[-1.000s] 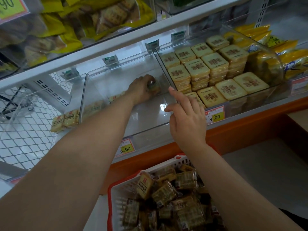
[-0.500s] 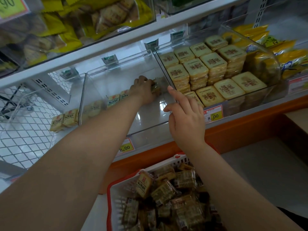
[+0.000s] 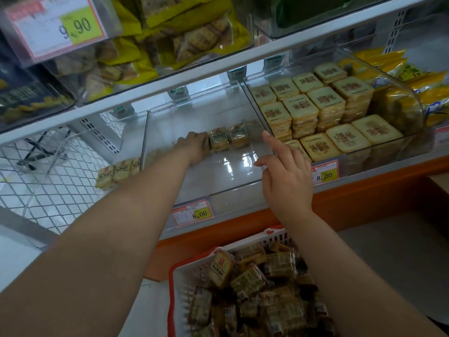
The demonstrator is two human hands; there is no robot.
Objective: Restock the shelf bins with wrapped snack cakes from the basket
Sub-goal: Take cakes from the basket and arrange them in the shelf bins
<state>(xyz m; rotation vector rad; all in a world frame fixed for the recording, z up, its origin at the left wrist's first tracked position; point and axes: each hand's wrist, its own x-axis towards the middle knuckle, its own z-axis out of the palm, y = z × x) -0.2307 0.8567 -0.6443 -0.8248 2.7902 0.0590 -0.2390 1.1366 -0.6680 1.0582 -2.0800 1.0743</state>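
A clear shelf bin (image 3: 228,188) holds a short row of wrapped snack cakes (image 3: 229,138) standing along its back. My left hand (image 3: 193,147) reaches deep into the bin, and its fingers curl on the leftmost cake of that row, which it mostly hides. My right hand (image 3: 285,176) hovers at the bin's right wall with the index finger straight, touching the rim, and holds nothing. Below, a white basket with a red rim (image 3: 172,273) is piled with several more wrapped cakes (image 3: 245,280).
The bin to the right holds stacks of square biscuits (image 3: 301,110). A wire bin on the left (image 3: 48,190) has a few cakes (image 3: 114,172). Yellow price tags (image 3: 193,212) hang on the shelf edge. An upper shelf of bagged snacks (image 3: 184,37) overhangs the bins.
My left hand has moved left along the bin's back, leaving two cakes standing to its right. The right hand stays at the bin wall. The camera has tilted up slightly.
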